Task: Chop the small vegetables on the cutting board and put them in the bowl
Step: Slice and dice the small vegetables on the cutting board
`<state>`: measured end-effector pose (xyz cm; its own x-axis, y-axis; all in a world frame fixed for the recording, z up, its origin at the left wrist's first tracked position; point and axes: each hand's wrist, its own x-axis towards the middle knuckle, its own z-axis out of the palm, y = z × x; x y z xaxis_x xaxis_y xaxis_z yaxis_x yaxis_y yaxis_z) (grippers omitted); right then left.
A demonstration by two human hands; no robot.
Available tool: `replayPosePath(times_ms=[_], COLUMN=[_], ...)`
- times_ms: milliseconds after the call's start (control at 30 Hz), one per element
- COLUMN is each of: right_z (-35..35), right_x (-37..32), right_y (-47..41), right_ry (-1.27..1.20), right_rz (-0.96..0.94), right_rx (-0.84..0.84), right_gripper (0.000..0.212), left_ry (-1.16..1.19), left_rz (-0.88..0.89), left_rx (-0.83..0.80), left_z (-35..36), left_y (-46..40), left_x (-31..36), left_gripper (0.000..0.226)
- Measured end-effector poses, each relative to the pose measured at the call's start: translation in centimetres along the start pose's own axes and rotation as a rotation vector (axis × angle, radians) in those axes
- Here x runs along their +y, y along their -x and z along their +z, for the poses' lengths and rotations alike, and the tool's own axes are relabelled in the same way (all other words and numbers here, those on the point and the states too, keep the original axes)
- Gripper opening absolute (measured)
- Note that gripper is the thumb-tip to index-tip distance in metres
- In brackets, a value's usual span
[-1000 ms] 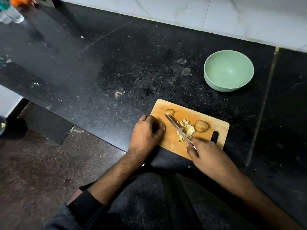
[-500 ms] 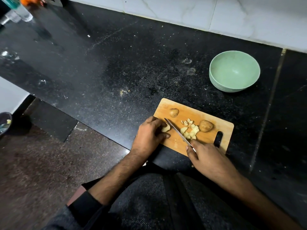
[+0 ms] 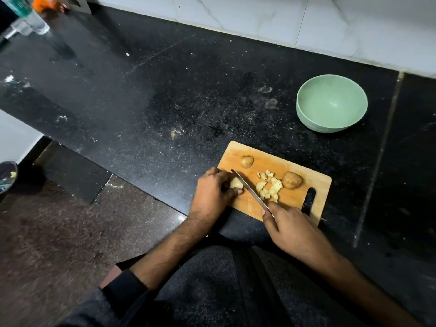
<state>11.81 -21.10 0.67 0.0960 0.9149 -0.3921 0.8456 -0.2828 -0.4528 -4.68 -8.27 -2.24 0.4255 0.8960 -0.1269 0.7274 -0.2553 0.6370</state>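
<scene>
We are holding a cut potato piece (image 3: 236, 183) on the board (image 3: 292, 204) with our left hand (image 3: 213, 193), fingers curled round it and pinching it in place. Our right hand (image 3: 286, 221) is gripping the knife (image 3: 250, 191) by its handle, hidden in the fist, forefinger laid along the back of the blade. The blade is running slantwise from the right hand up and away toward the left fingertips, its edge lying just beside the piece on the side facing the right hand. The coming cut turns on this, we judge: the piece is sitting between left fingertips and blade, so the slice must be falling close to those fingers.

Just beyond the blade from the left hand, a heap of chopped bits (image 3: 269, 186) is lying, and past it a whole potato (image 3: 292, 180). A second whole potato (image 3: 247, 161) is resting farther out from the left hand. The bowl (image 3: 306, 114) is standing well beyond the right hand, off the board, nothing showing in it yet.

The board is lying at the near edge of a dark speckled counter (image 3: 165, 90), dusty and smeared, with a pale tiled wall (image 3: 259, 20) behind. A bottle (image 3: 26, 16) is standing far off past the left hand.
</scene>
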Motion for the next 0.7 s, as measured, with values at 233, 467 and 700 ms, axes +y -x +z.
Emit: replayPosePath(times_ms=[233,467,700], right_z=[0.2,-0.2,0.8], right_x=[-0.2,-0.8,-0.8], right_y=[-0.3,0.0,-0.3], right_ry=[0.074,0.072,0.107], right_rz=[0.038,0.0,-0.012], right_rx=[-0.031,-0.047,-0.083], right_gripper=[0.024,0.023,0.027], left_ry=[0.018,0.009,-0.014], left_rz=[-0.043,-0.131,-0.18], left_rx=[0.012,0.022,-0.01], left_z=[-0.1,-0.1,0.2], left_y=[0.3,0.1,0.1], left_x=[0.2,0.7,0.6], left_gripper=[0.042,0.041,0.017])
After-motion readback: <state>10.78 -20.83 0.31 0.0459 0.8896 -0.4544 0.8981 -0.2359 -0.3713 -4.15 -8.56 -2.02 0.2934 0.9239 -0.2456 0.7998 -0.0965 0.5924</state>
